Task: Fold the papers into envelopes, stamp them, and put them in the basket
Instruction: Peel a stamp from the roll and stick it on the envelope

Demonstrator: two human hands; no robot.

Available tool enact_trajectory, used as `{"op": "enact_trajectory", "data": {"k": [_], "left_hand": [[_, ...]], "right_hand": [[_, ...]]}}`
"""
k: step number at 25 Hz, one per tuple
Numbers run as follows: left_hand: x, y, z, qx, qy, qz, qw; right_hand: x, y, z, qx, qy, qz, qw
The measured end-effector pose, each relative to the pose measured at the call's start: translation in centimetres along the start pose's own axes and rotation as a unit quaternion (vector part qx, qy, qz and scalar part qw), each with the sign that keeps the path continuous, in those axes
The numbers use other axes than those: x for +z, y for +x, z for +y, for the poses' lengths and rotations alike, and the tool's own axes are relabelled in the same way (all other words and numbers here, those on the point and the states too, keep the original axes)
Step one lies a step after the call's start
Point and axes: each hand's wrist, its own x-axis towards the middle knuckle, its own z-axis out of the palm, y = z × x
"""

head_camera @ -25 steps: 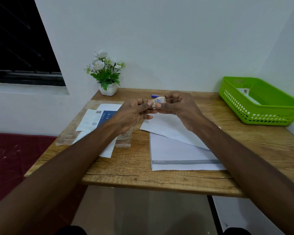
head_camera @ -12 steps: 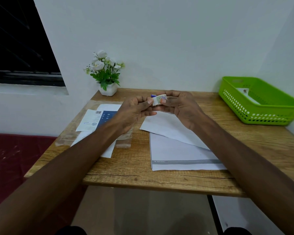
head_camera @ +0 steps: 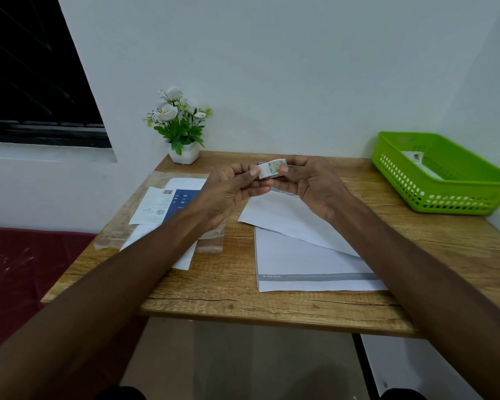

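— Wood-grain brown is the table (head_camera: 272,307), a rectangular top set against a pale wall. What do the hands hold above it?

— A small white roll of printed stamps (head_camera: 272,168), raised over the far middle of the table, toward twelve o'clock. The left hand (head_camera: 228,187) pinches its left end with thumb and curled fingers; the right hand (head_camera: 312,183) grips the right end, its thumb pressed on the printed face. Both hands are closed on the roll, not spread.

— And the papers?

— A white folded envelope sheet (head_camera: 289,217) lies slanted on the table under the right hand, overlapping a larger white rectangular mailer with a grey strip (head_camera: 315,272) along its near edge, at about five o'clock from the roll. At about eight o'clock from the roll lies a white and blue printed card (head_camera: 162,206) on top of plain white sheets (head_camera: 182,259) and a clear plastic sleeve (head_camera: 116,235).

— The basket?

— A bright green perforated plastic basket (head_camera: 445,197) sits at the table's right edge, at three o'clock, well apart from the hands. Inside it lies a white envelope bearing a small stamp (head_camera: 416,160).

— Anything else?

— A white pot of white artificial flowers (head_camera: 182,131) stands at eleven o'clock by the wall. A small blue object (head_camera: 259,163) peeks out just behind the roll; I cannot tell what it is.
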Motion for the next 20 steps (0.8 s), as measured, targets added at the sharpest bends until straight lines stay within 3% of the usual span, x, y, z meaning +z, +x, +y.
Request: {"op": "enact_trajectory", "data": {"k": [10,20], "left_hand": [[0.3,-0.23,0.42,-0.001,-0.013,-0.018,1.0],[0.14,-0.21,0.45,0.012,-0.015,-0.024,1.0]], "right_hand": [[-0.63,-0.07,-0.17,0.007,0.033,-0.042,0.999],[-0.49,-0.06,-0.13,0.018,0.082,-0.03,0.996]]}}
